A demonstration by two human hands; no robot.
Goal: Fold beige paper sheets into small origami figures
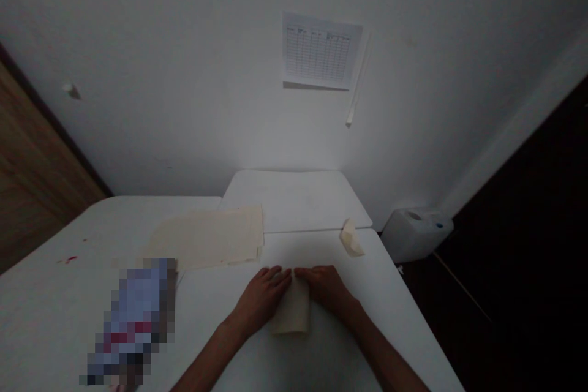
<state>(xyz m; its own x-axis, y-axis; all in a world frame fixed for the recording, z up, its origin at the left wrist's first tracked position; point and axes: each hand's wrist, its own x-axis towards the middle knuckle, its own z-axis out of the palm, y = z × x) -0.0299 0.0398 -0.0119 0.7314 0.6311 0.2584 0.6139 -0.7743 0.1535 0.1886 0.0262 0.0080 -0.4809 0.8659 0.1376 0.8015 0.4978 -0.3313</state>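
A folded cream sheet of paper or cloth lies on the white table in front of me, its curved lower edge toward me. My left hand is closed on its upper left side, fingers together and pointing to its top. From the right, my right hand grips the upper right corner with bent fingers. The fingertips of both hands almost meet at the far edge. A small crumpled cream piece rests beyond my right hand. To the left lies a flat stack of larger cream sheets.
White tables stand pushed together against a wall. A blurred-out blue and red item sits at the left. A printed chart hangs on the wall. On the dark floor at the right stands a white plastic container.
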